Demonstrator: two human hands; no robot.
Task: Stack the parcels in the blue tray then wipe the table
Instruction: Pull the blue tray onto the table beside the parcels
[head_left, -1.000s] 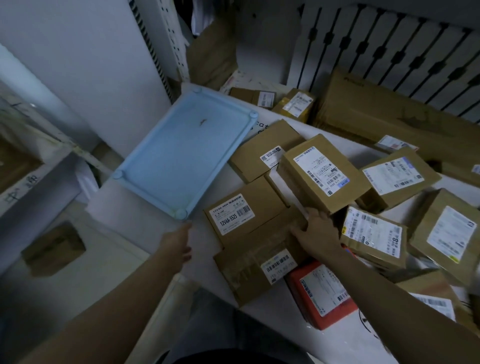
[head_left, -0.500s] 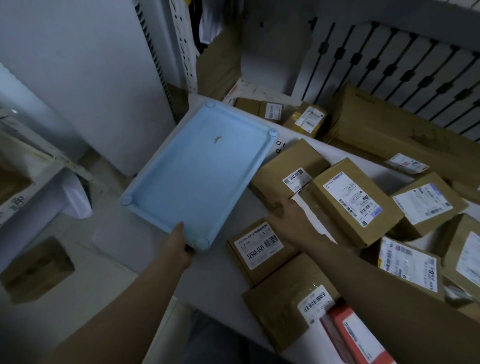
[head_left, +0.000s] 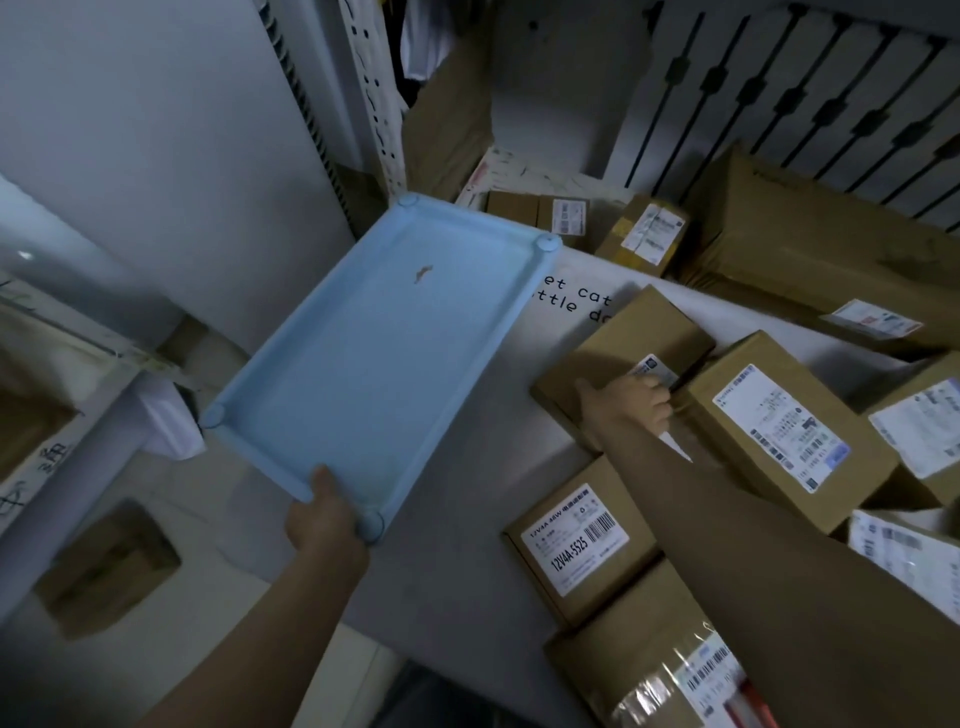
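Starting the stacking step: nothing is in the tray yet and the wipe is a long way off. Nearest, lower right of frame, the taped parcel (head_left: 649, 675) and the 12V4A parcel (head_left: 576, 540) lie on the table (head_left: 447, 577) with no hand on them. Lower centre, the left hand (head_left: 324, 519) grips the near short rim of the blue tray (head_left: 374, 364), thumb on top. The tray is empty bar a small brown speck and hangs out past the table's left edge. Can't tell if it's lifted or resting.

Right of centre, the right hand (head_left: 631, 402) curls its fingers over the edge of a flat parcel (head_left: 618, 338) by its label. That parcel lies just right of the tray, against a bigger labelled box (head_left: 779, 421).

Next move, my guess: square the tray onto the table, then carry the flat parcel across and lay it flat as a base layer.

Versus a second ago: the left hand was short of the tray and is now on it. The right hand left the taped parcel for the flat one further up.
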